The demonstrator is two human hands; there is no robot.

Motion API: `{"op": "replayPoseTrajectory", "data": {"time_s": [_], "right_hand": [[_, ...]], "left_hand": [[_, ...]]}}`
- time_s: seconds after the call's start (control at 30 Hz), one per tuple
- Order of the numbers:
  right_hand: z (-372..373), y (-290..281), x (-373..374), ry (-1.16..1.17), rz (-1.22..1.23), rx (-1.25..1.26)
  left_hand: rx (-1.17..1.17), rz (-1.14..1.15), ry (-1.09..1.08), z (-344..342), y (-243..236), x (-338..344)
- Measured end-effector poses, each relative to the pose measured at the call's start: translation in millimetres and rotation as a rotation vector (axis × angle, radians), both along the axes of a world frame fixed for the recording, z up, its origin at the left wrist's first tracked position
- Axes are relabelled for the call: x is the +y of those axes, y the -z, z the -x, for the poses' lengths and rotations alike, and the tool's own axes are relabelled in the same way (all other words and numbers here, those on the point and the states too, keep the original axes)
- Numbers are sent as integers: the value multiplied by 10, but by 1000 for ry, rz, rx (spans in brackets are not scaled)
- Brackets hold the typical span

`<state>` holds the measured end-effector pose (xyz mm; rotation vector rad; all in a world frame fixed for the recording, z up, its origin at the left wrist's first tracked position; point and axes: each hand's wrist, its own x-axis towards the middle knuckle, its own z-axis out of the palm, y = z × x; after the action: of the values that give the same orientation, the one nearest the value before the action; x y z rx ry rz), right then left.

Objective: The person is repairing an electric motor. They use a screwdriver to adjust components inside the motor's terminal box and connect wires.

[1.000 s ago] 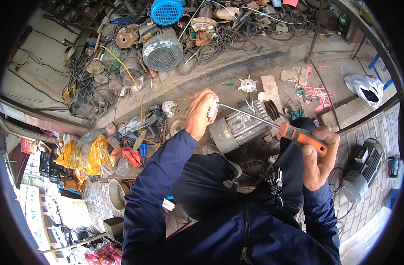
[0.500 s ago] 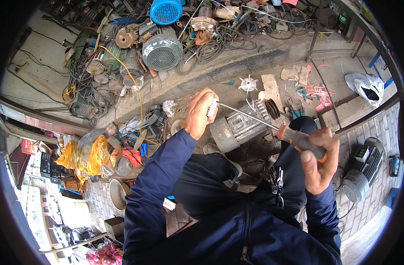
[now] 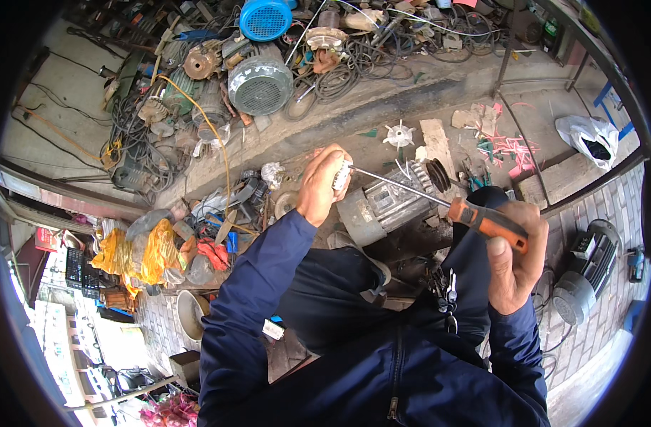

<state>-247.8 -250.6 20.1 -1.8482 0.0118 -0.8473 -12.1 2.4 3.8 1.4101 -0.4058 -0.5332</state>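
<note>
Up in the middle, my left hand (image 3: 325, 181) is closed around a small white part (image 3: 340, 175) whose far side is hidden by my fingers. The tip of a screwdriver (image 3: 490, 222), with a long steel shaft and an orange and dark handle, meets that white part. My right hand (image 3: 516, 263) is wrapped round the handle at the lower right of it. Below the shaft lies a silver-grey motor (image 3: 381, 205) with a dark pulley (image 3: 438, 175) at its right end. A white fan wheel (image 3: 399, 135) lies beyond it.
Motors, cables and a blue fan cover (image 3: 265, 18) crowd the back. Yellow plastic bags (image 3: 158, 252) and a metal bowl (image 3: 190, 313) are at left. A black motor (image 3: 587, 274) stands on the pavers at right, below a white bag (image 3: 585, 139). A metal frame (image 3: 596, 43) edges the upper right.
The screwdriver handle turned to show its dark side, then back to orange, as my right hand shifted slightly round it. My left hand stays nearly in the same place.
</note>
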Motion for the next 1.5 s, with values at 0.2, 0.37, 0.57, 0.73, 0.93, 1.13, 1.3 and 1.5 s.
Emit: {"op": "replayPoseTrajectory", "data": {"time_s": [0.2, 0.37, 0.57, 0.73, 0.93, 1.13, 1.3, 1.5], "right_hand": [[23, -3, 45, 70, -127, 201], [-75, -33, 130, -62, -267, -111], [-22, -79, 83, -2, -274, 119], [-37, -41, 84, -16, -101, -46], [-80, -29, 69, 64, -169, 78], [-39, 14, 11, 52, 142, -116], [-86, 78, 160, 95, -179, -147], [-62, 28, 157, 106, -183, 168]], "left_hand": [[-27, -2, 10, -26, -16, 6], [-26, -37, -22, 2, -16, -12], [-14, -49, -67, 12, -13, -41], [-48, -23, -33, -12, -22, -15], [-64, -31, -21, 7, -24, -17], [1, -21, -10, 21, -27, 5], [1, 1, -21, 50, -29, -58], [-21, 7, -96, -5, -19, -24]]}}
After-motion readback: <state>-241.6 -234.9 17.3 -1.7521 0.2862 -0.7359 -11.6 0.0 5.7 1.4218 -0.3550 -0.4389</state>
